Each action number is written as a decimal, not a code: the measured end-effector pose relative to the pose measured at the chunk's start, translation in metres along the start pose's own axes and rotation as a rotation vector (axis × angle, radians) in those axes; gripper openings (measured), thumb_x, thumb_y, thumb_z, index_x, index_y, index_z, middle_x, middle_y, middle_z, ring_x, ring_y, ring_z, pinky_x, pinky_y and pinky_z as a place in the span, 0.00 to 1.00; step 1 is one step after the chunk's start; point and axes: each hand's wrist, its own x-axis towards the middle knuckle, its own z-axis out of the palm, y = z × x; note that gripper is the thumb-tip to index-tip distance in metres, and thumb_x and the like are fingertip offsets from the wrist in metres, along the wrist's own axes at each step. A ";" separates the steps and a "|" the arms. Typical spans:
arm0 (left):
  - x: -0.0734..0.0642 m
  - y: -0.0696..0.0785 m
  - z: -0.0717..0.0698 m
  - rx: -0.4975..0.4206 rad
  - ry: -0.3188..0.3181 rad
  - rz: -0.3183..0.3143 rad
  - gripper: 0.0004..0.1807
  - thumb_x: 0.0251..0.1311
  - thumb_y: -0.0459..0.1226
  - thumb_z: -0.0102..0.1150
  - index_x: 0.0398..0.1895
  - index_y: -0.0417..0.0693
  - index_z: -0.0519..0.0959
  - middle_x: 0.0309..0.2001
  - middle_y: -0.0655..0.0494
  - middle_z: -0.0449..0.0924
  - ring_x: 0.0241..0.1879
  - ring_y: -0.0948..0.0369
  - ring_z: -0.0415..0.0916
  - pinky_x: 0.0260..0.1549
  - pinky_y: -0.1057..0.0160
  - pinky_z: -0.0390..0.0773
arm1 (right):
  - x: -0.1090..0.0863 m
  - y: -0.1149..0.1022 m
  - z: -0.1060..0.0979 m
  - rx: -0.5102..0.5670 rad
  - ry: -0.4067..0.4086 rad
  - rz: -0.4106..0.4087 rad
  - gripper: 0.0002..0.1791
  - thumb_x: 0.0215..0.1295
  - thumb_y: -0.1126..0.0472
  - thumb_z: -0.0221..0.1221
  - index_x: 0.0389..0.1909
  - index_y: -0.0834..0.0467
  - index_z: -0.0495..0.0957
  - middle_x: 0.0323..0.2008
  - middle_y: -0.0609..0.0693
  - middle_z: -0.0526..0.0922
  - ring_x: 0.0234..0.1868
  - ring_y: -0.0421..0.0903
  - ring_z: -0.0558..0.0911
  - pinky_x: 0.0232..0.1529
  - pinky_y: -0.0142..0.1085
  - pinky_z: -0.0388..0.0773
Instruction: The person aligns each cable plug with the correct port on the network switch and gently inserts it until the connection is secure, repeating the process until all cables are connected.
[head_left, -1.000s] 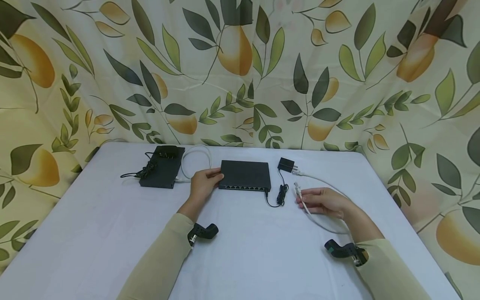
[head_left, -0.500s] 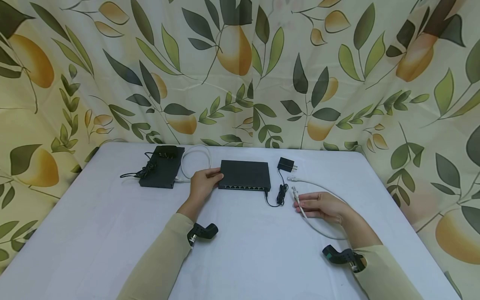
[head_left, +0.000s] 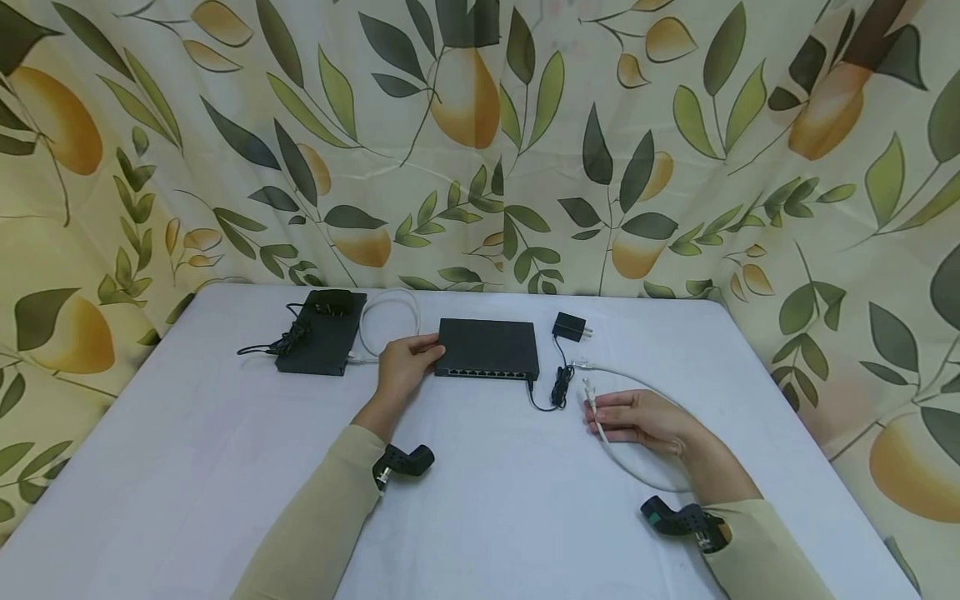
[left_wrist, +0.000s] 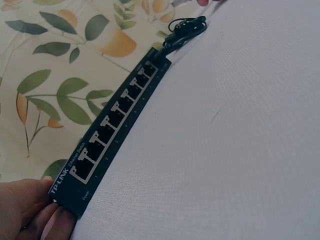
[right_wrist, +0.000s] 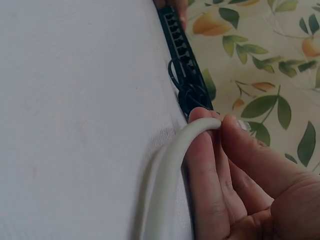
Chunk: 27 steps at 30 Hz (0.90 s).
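A black TP-LINK Ethernet switch [head_left: 487,346] lies mid-table, its row of ports [left_wrist: 114,119] facing the person. At its left end my left hand [head_left: 405,371] grips the corner, thumb and fingers on either side of the case. My right hand [head_left: 637,419] pinches a light grey network cable [right_wrist: 175,165] just behind one plug, between thumb and fingertips. That clear plug [head_left: 588,387] points away from the person, right of the switch. The cable's other plug [head_left: 581,364] lies on the table slightly farther back.
A black power adapter [head_left: 569,326] and its bundled cord [head_left: 562,387] lie right of the switch, the cord plugged into its front. To the left lies another black box [head_left: 315,350] with a black adapter and cord on top and a coiled pale cable [head_left: 363,325] beside it.
My right hand has moved slightly left and toward the person with the cable. The loose plug has slid left, away from the adapter's prongs. My left hand stays on the switch.
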 end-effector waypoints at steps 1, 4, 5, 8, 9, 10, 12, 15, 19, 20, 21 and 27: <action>0.000 0.000 0.000 -0.002 0.000 0.000 0.16 0.60 0.35 0.67 0.52 0.45 0.84 0.48 0.48 0.86 0.49 0.56 0.83 0.46 0.62 0.84 | 0.000 0.000 0.001 -0.008 -0.008 -0.004 0.16 0.71 0.70 0.55 0.57 0.71 0.75 0.44 0.51 0.88 0.44 0.45 0.87 0.48 0.35 0.84; -0.001 0.001 -0.001 0.001 -0.003 0.003 0.16 0.60 0.35 0.67 0.52 0.45 0.84 0.48 0.48 0.86 0.49 0.55 0.83 0.46 0.62 0.84 | 0.001 -0.001 0.006 -0.031 -0.019 -0.009 0.19 0.70 0.69 0.56 0.58 0.74 0.73 0.44 0.52 0.87 0.44 0.44 0.87 0.47 0.35 0.84; -0.001 0.002 -0.001 0.000 -0.003 0.004 0.16 0.60 0.35 0.67 0.52 0.45 0.84 0.48 0.48 0.86 0.49 0.55 0.83 0.46 0.62 0.84 | 0.001 -0.002 0.007 -0.036 -0.020 -0.010 0.19 0.70 0.69 0.56 0.58 0.74 0.73 0.44 0.52 0.87 0.44 0.44 0.87 0.47 0.35 0.84; -0.002 0.003 -0.001 -0.003 -0.004 0.004 0.16 0.60 0.35 0.67 0.52 0.44 0.84 0.48 0.47 0.86 0.49 0.55 0.83 0.46 0.62 0.84 | 0.001 -0.003 0.012 -0.046 -0.001 -0.006 0.17 0.69 0.69 0.57 0.56 0.73 0.75 0.43 0.52 0.88 0.43 0.44 0.87 0.45 0.34 0.85; -0.002 0.003 -0.001 -0.004 -0.004 0.004 0.16 0.61 0.35 0.67 0.52 0.44 0.84 0.48 0.47 0.86 0.49 0.55 0.83 0.46 0.62 0.84 | 0.001 -0.003 0.014 -0.051 0.005 -0.004 0.16 0.69 0.69 0.57 0.55 0.72 0.76 0.42 0.52 0.88 0.43 0.43 0.87 0.45 0.34 0.85; -0.002 0.003 -0.001 -0.006 -0.004 0.003 0.16 0.61 0.35 0.67 0.52 0.44 0.84 0.48 0.47 0.86 0.49 0.55 0.83 0.46 0.62 0.84 | 0.002 -0.002 0.015 -0.057 0.010 -0.002 0.14 0.69 0.69 0.57 0.53 0.71 0.77 0.42 0.52 0.88 0.42 0.43 0.87 0.44 0.34 0.85; -0.002 0.004 -0.001 -0.005 -0.003 -0.001 0.16 0.60 0.35 0.67 0.52 0.44 0.84 0.48 0.47 0.86 0.49 0.55 0.83 0.46 0.62 0.84 | 0.002 -0.002 0.017 -0.072 0.025 0.002 0.12 0.68 0.70 0.58 0.51 0.68 0.79 0.40 0.52 0.88 0.41 0.43 0.87 0.44 0.34 0.85; -0.001 0.003 -0.001 -0.003 -0.001 -0.006 0.16 0.61 0.35 0.67 0.52 0.45 0.84 0.48 0.48 0.86 0.49 0.55 0.83 0.46 0.62 0.84 | 0.004 0.000 0.021 -0.099 0.057 0.005 0.12 0.67 0.69 0.59 0.50 0.68 0.79 0.38 0.52 0.88 0.40 0.43 0.88 0.43 0.34 0.85; -0.001 0.003 -0.001 -0.002 0.000 -0.008 0.16 0.61 0.35 0.67 0.52 0.45 0.84 0.49 0.48 0.85 0.49 0.55 0.83 0.46 0.62 0.84 | 0.006 0.000 0.027 -0.146 0.115 -0.013 0.17 0.66 0.68 0.61 0.52 0.73 0.77 0.37 0.53 0.89 0.39 0.43 0.88 0.41 0.34 0.86; -0.001 0.003 -0.001 -0.002 0.000 -0.008 0.16 0.61 0.35 0.67 0.52 0.45 0.84 0.49 0.48 0.85 0.49 0.55 0.83 0.46 0.62 0.84 | 0.006 0.000 0.028 -0.159 0.127 -0.018 0.18 0.66 0.68 0.61 0.53 0.74 0.76 0.37 0.53 0.89 0.38 0.43 0.88 0.41 0.34 0.86; -0.001 0.003 -0.001 -0.001 0.000 -0.008 0.16 0.61 0.35 0.67 0.52 0.45 0.84 0.48 0.48 0.85 0.49 0.55 0.83 0.46 0.62 0.84 | 0.007 0.001 0.030 -0.172 0.140 -0.020 0.19 0.65 0.68 0.61 0.53 0.75 0.75 0.37 0.53 0.89 0.38 0.42 0.88 0.41 0.34 0.86; -0.001 0.003 -0.001 0.003 0.001 -0.008 0.16 0.60 0.35 0.67 0.52 0.45 0.84 0.48 0.48 0.86 0.48 0.56 0.83 0.45 0.63 0.85 | 0.012 0.002 0.044 -0.207 0.211 -0.009 0.19 0.64 0.69 0.62 0.52 0.75 0.75 0.35 0.54 0.88 0.35 0.42 0.87 0.38 0.33 0.86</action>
